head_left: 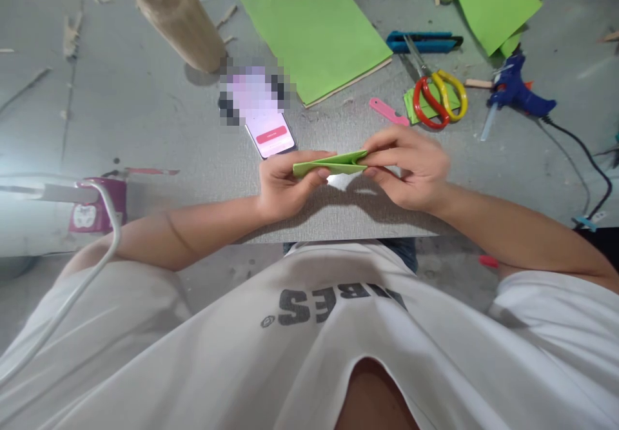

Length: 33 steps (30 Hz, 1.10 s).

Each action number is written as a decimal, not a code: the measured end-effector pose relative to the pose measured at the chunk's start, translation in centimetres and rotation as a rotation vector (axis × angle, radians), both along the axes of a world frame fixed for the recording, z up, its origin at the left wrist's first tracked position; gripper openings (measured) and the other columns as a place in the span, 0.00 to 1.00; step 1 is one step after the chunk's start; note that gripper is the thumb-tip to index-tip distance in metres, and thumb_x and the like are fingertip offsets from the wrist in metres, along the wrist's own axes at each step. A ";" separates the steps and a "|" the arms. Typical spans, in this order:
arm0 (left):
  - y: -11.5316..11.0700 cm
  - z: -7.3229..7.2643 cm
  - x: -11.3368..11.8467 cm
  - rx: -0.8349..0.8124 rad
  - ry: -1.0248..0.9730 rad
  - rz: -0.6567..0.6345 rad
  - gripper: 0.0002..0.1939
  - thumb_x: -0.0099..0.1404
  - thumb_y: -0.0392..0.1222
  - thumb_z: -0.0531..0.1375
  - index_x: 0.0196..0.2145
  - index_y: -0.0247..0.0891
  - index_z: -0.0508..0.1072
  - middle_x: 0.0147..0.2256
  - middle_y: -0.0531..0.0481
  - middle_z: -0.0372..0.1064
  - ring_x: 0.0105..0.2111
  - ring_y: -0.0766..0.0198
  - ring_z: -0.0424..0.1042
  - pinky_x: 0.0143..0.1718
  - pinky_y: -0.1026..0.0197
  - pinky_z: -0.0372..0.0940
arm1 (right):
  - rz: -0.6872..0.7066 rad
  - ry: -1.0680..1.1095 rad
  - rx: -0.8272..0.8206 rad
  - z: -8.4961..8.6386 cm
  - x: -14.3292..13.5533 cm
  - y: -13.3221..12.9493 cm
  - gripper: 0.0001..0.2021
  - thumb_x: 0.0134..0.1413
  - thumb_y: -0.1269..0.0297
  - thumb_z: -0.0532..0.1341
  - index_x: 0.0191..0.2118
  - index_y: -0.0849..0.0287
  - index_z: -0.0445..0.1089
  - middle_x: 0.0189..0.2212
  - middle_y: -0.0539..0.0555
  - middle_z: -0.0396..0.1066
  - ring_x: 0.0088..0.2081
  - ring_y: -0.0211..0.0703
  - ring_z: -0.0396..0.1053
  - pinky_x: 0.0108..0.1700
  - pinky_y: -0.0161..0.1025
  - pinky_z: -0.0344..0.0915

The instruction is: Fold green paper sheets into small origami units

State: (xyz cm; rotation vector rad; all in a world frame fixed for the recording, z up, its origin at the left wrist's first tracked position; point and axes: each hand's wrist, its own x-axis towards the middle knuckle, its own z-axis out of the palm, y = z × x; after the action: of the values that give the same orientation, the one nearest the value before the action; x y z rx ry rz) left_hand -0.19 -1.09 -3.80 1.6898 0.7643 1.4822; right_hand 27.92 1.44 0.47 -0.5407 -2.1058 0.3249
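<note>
Between my two hands, above the table's front edge, is a folded piece of green paper [333, 163]. My left hand [287, 185] grips its left part, thumb below and fingers behind. The fingertips of my right hand [411, 166] pinch its right end, where the layers stand slightly apart. Just beyond my left hand lies a lit phone [273, 136], its upper part blurred out. Past my right hand rest scissors [442, 101] with red and yellow handles, on top of small green paper pieces [410, 109]. A pink flat tool [388, 112] lies beside them.
A large green sheet [319, 37] lies at the back, with a blue box cutter [425, 42] near its corner. To the right is a blue glue gun [525, 88] with a black cord. A brown bottle [176, 17] and a magenta box [99, 204] are on the left.
</note>
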 end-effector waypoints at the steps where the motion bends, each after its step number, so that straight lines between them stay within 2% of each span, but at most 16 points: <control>1: -0.2 0.2 0.0 -0.028 -0.006 0.006 0.20 0.83 0.65 0.78 0.49 0.46 0.97 0.38 0.47 0.93 0.33 0.60 0.90 0.35 0.58 0.84 | 0.003 0.007 -0.018 -0.1 -0.2 -0.1 0.05 0.83 0.62 0.74 0.53 0.48 0.91 0.49 0.54 0.92 0.41 0.45 0.88 0.42 0.44 0.87; 5: -1.0 1.3 0.2 -0.195 0.021 0.030 0.27 0.79 0.73 0.79 0.44 0.44 0.97 0.37 0.44 0.92 0.32 0.57 0.88 0.36 0.55 0.84 | 0.076 0.166 -0.074 -1.2 -1.0 -0.4 0.10 0.76 0.71 0.76 0.53 0.47 0.89 0.43 0.49 0.90 0.39 0.42 0.87 0.42 0.39 0.84; 6: -1.1 1.5 0.3 -0.234 0.037 0.040 0.30 0.77 0.76 0.79 0.42 0.44 0.96 0.36 0.44 0.91 0.32 0.56 0.88 0.36 0.54 0.84 | 0.070 0.219 -0.098 -1.6 -1.1 -0.6 0.10 0.75 0.71 0.76 0.53 0.46 0.88 0.42 0.48 0.90 0.39 0.42 0.87 0.42 0.39 0.83; 8: -1.4 1.8 0.4 -0.285 0.064 0.066 0.33 0.73 0.80 0.79 0.40 0.44 0.95 0.34 0.44 0.89 0.33 0.55 0.88 0.36 0.53 0.83 | 0.000 0.256 -0.183 -2.1 -1.3 -0.8 0.09 0.76 0.63 0.78 0.56 0.45 0.86 0.41 0.49 0.89 0.37 0.44 0.86 0.43 0.43 0.85; 11: -1.7 1.9 0.4 -0.319 0.096 0.106 0.31 0.72 0.78 0.80 0.41 0.45 0.94 0.33 0.45 0.87 0.35 0.54 0.88 0.36 0.52 0.81 | -0.116 0.128 -0.342 -2.3 -1.0 -1.0 0.13 0.79 0.47 0.76 0.59 0.44 0.87 0.39 0.53 0.88 0.37 0.51 0.85 0.46 0.51 0.88; 13: -1.8 1.9 0.4 -0.328 0.103 0.120 0.27 0.74 0.73 0.80 0.42 0.46 0.94 0.35 0.45 0.88 0.36 0.53 0.88 0.37 0.52 0.80 | -0.110 0.045 -0.394 -2.0 -0.7 -0.9 0.12 0.80 0.45 0.75 0.56 0.43 0.90 0.40 0.55 0.88 0.38 0.53 0.84 0.47 0.54 0.88; 17: -1.9 1.7 0.3 -0.311 0.054 0.123 0.22 0.77 0.68 0.79 0.42 0.46 0.93 0.37 0.46 0.88 0.36 0.54 0.87 0.37 0.51 0.79 | -0.068 0.024 -0.444 -1.3 -0.5 -0.5 0.11 0.81 0.45 0.75 0.48 0.43 0.92 0.40 0.56 0.89 0.39 0.55 0.84 0.47 0.56 0.88; 22: -2.1 1.8 0.5 -0.337 0.092 0.178 0.25 0.77 0.70 0.80 0.41 0.45 0.92 0.34 0.48 0.86 0.33 0.58 0.82 0.35 0.53 0.77 | -0.064 0.036 -0.495 -0.9 -1.0 -0.5 0.20 0.85 0.37 0.71 0.49 0.45 0.91 0.42 0.57 0.89 0.40 0.51 0.84 0.46 0.51 0.86; 25: -2.1 2.2 0.7 -0.366 0.095 0.153 0.29 0.77 0.74 0.79 0.39 0.44 0.91 0.32 0.48 0.85 0.30 0.60 0.80 0.34 0.54 0.77 | -0.031 0.050 -0.565 -0.6 -1.5 -0.6 0.23 0.80 0.32 0.74 0.48 0.48 0.90 0.41 0.56 0.89 0.39 0.48 0.82 0.44 0.47 0.83; 27: -2.1 2.5 0.8 -0.400 0.117 0.120 0.32 0.75 0.78 0.79 0.38 0.44 0.90 0.32 0.47 0.85 0.31 0.59 0.80 0.33 0.53 0.77 | -0.002 0.061 -0.608 -0.4 -1.8 -0.5 0.24 0.78 0.33 0.76 0.42 0.51 0.87 0.37 0.54 0.87 0.36 0.45 0.78 0.41 0.44 0.80; 29: -1.9 2.6 0.7 -0.432 0.151 0.097 0.34 0.72 0.80 0.79 0.37 0.44 0.90 0.33 0.45 0.87 0.32 0.56 0.81 0.33 0.52 0.78 | 0.005 0.057 -0.628 -0.4 -1.7 -0.3 0.23 0.79 0.39 0.77 0.37 0.53 0.84 0.33 0.52 0.84 0.33 0.43 0.75 0.39 0.43 0.76; 33: -0.8 2.9 0.4 -0.447 0.179 0.071 0.30 0.71 0.74 0.80 0.37 0.42 0.90 0.37 0.43 0.89 0.36 0.55 0.85 0.36 0.54 0.80 | -0.008 -0.049 -0.691 -0.3 -0.7 0.7 0.17 0.76 0.51 0.77 0.34 0.53 0.83 0.30 0.50 0.80 0.32 0.42 0.71 0.36 0.42 0.69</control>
State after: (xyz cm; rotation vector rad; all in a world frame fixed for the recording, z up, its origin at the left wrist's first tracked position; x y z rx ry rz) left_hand 0.25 -1.93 -0.94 1.4722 1.1660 1.1076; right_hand 27.18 2.10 0.20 -0.9569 -2.0058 1.0597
